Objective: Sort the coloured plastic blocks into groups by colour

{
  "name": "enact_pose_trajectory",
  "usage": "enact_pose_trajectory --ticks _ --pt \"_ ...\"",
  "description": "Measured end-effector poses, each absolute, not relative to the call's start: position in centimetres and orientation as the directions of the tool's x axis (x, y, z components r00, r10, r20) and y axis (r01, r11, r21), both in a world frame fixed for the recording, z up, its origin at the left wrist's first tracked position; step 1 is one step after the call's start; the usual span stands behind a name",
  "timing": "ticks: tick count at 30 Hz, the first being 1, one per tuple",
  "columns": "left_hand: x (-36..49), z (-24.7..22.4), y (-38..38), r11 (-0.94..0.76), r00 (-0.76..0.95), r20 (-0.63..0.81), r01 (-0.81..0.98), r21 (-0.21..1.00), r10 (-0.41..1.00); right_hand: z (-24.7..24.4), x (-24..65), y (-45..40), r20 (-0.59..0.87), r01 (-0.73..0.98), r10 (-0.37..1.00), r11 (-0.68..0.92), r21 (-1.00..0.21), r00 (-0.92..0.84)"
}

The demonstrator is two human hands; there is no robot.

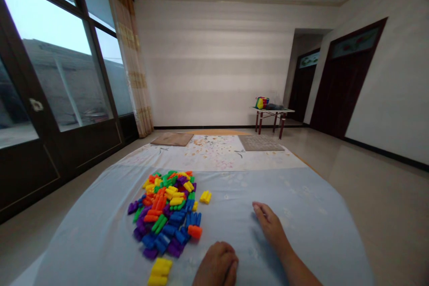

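Observation:
Near the lower edge of the view, my left hand [217,262] rests low over the light blue cloth. Its fingers are curled in, and whatever they may hold is hidden. Further right, my right hand [270,224] is over the cloth with its fingers loosely stretched forward and nothing visible in them. Left of both hands lies a heap of colourful plastic building blocks [167,214] in blue, purple, green, orange and yellow. Apart from the heap are a yellow block [205,197] at its right and yellow blocks [160,271] at the front. An orange block [195,232] sits at the heap's right edge, nearest my left hand.
The blue cloth [321,232] covers a rounded table, with a white flowered cloth [217,152] beyond. A brown mat [172,139] and a grey mat [261,143] lie at its far end. A small table [283,110] with a colourful bag [262,102] stands by the wall.

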State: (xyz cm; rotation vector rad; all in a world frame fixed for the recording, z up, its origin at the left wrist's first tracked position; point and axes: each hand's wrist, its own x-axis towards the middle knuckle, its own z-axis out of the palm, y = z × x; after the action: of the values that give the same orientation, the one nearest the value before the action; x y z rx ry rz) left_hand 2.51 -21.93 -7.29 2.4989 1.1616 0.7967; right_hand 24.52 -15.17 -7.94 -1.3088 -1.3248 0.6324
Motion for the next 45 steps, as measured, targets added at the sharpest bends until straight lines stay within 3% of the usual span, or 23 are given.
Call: enact_pose_trajectory --ticks 13,21,25,29,34,39,45 --pt "2.4 -6.6 -22.3 -0.67 0.564 0.362 0.621 0.407 0.742 -9.1 24.9 -14.8 0.536 0.674 0.826 0.297 -0.677 0.174" --pt "2.3 -7.9 -21.9 -0.753 0.595 0.479 0.602 0.266 0.645 -8.3 25.1 -15.1 0.349 0.903 0.929 0.042 -0.428 0.122" --pt "2.9 -8.4 -21.5 -0.817 0.667 0.541 0.573 0.068 0.513 -7.4 25.4 -15.4 0.192 0.947 0.967 -0.105 -0.305 0.17" --pt "3.4 -9.4 -21.0 -0.826 0.724 0.54 0.557 -0.088 0.43 -7.1 25.8 -15.6 0.109 0.96 0.98 -0.134 -0.247 0.165" --pt "3.9 -10.8 -20.9 -0.81 0.73 0.54 0.569 -0.141 0.419 -7.2 26.2 -15.8 0.101 0.963 0.981 -0.137 -0.232 0.163" --pt "4.5 -11.5 -21.2 -0.802 0.728 0.5 0.588 -0.104 0.469 -7.5 27.0 -15.9 0.108 0.962 0.982 -0.124 -0.242 0.154" --pt "4.6 -11.7 -21.5 -0.819 0.748 0.501 0.56 -0.125 0.435 -7.7 27.9 -16.5 0.096 0.975 0.986 -0.114 -0.191 0.135"
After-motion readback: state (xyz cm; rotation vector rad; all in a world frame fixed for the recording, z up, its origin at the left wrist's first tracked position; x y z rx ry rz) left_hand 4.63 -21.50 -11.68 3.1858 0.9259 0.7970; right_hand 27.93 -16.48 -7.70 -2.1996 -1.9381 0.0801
